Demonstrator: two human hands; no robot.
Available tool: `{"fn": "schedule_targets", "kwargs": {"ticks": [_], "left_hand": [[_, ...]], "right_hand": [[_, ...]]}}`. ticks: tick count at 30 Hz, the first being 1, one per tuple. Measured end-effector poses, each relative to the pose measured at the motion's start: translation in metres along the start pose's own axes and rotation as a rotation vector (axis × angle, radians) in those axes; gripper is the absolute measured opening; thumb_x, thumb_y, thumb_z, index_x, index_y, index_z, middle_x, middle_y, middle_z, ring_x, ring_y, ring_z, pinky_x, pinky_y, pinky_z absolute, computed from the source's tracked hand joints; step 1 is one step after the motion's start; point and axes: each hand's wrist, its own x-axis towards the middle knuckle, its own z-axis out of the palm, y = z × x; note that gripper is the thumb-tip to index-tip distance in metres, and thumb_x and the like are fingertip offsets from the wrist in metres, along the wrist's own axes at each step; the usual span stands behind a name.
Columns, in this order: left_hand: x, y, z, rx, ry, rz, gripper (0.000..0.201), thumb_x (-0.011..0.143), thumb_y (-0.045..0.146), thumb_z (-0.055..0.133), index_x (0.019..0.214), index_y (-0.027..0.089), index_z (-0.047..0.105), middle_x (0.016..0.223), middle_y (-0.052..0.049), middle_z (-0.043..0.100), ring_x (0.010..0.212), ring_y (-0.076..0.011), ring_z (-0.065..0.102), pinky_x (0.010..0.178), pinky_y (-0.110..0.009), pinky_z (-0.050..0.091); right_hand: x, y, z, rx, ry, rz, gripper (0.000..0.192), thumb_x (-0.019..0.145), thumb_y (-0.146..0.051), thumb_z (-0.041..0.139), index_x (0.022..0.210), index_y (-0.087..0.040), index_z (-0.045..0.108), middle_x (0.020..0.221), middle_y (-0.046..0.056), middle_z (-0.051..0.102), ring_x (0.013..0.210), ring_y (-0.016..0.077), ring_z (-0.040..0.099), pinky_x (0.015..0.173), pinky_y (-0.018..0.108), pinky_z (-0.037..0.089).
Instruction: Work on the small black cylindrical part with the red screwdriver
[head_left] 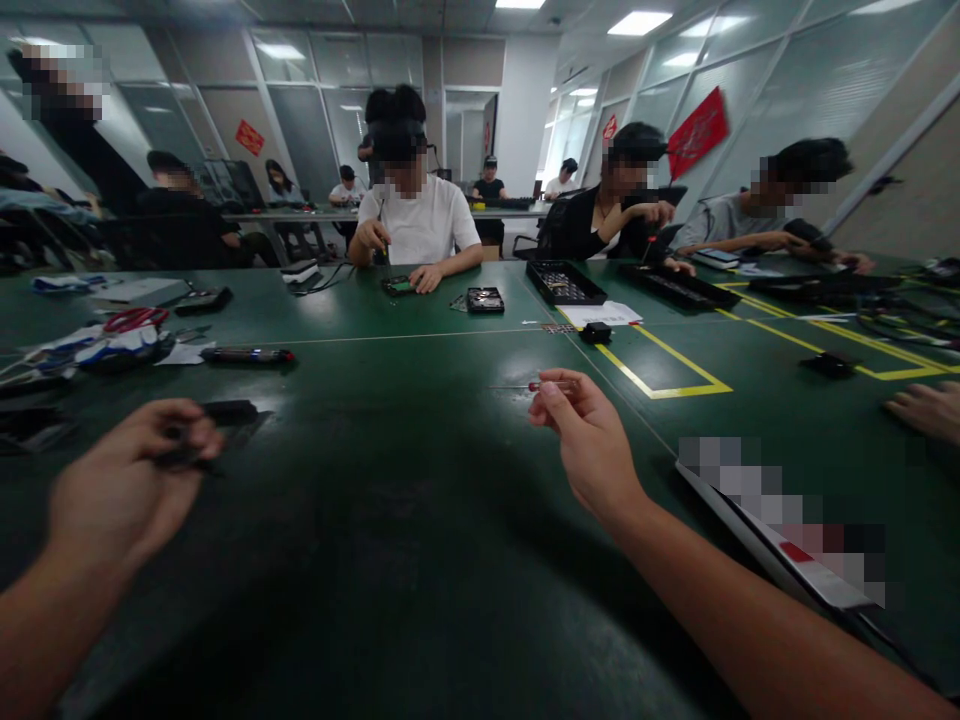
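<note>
Head view, screwdriver [541, 385] in right hand [581, 435], left hand [124, 490] apart

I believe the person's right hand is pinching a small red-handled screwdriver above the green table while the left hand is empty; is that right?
Not quite. The head view shows the left hand is not empty: it grips a small dark part. The rest stands: the right hand pinches a small red-handled screwdriver above the green table.
</note>
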Motion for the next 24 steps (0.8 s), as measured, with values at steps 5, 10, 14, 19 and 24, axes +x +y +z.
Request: {"fn": "schedule_targets", "kwargs": {"ticks": [5, 10, 14, 19, 24], "left_hand": [[-0.037, -0.046, 0.106, -0.171, -0.493, -0.177, 0.032, 0.066, 0.017, 0.062, 0.098, 0.017, 0.059, 0.086, -0.003, 0.058, 0.081, -0.0166, 0.055, 0.070, -0.028, 0.047], [-0.066, -0.087, 0.176, -0.051, -0.723, -0.036, 0.042, 0.069, 0.007, 0.066, 0.106, 0.020, 0.050, 0.101, -0.003, 0.059, 0.093, -0.0167, 0.059, 0.090, -0.034, 0.047], [-0.068, -0.110, 0.178, 0.091, -0.860, 0.051, 0.030, 0.079, 0.013, 0.069, 0.107, 0.019, 0.058, 0.107, -0.005, 0.063, 0.101, -0.0203, 0.061, 0.096, -0.038, 0.047], [-0.066, -0.119, 0.167, 0.236, -0.869, 0.295, 0.036, 0.085, 0.018, 0.074, 0.120, 0.023, 0.068, 0.115, -0.006, 0.066, 0.110, -0.0232, 0.062, 0.104, -0.042, 0.045], [-0.066, -0.117, 0.167, 0.319, -0.834, 0.414, 0.039, 0.088, 0.018, 0.072, 0.126, 0.024, 0.067, 0.119, -0.007, 0.066, 0.113, -0.0237, 0.061, 0.104, -0.041, 0.044]], "right_hand": [[0.002, -0.005, -0.004, -0.057, 0.031, -0.048, 0.019, 0.096, -0.042, 0.064, 0.101, -0.025, 0.069, 0.075, -0.002, 0.063, 0.069, 0.0151, 0.059, 0.066, 0.031, 0.049], [-0.001, -0.010, -0.005, -0.103, 0.066, -0.112, 0.025, 0.094, -0.047, 0.066, 0.084, -0.024, 0.066, 0.068, -0.003, 0.057, 0.063, 0.0143, 0.054, 0.061, 0.029, 0.046], [-0.007, -0.015, -0.003, -0.070, 0.070, -0.146, 0.027, 0.094, -0.048, 0.066, 0.081, -0.025, 0.063, 0.067, -0.003, 0.055, 0.062, 0.0140, 0.053, 0.061, 0.029, 0.047], [-0.014, -0.023, 0.000, -0.080, 0.049, -0.203, 0.026, 0.097, -0.050, 0.061, 0.088, -0.026, 0.064, 0.071, -0.002, 0.058, 0.065, 0.0157, 0.058, 0.062, 0.031, 0.050], [-0.018, -0.018, 0.000, -0.189, -0.015, -0.240, 0.021, 0.099, -0.046, 0.059, 0.093, -0.027, 0.066, 0.077, 0.000, 0.065, 0.070, 0.0173, 0.062, 0.067, 0.033, 0.051]]}}
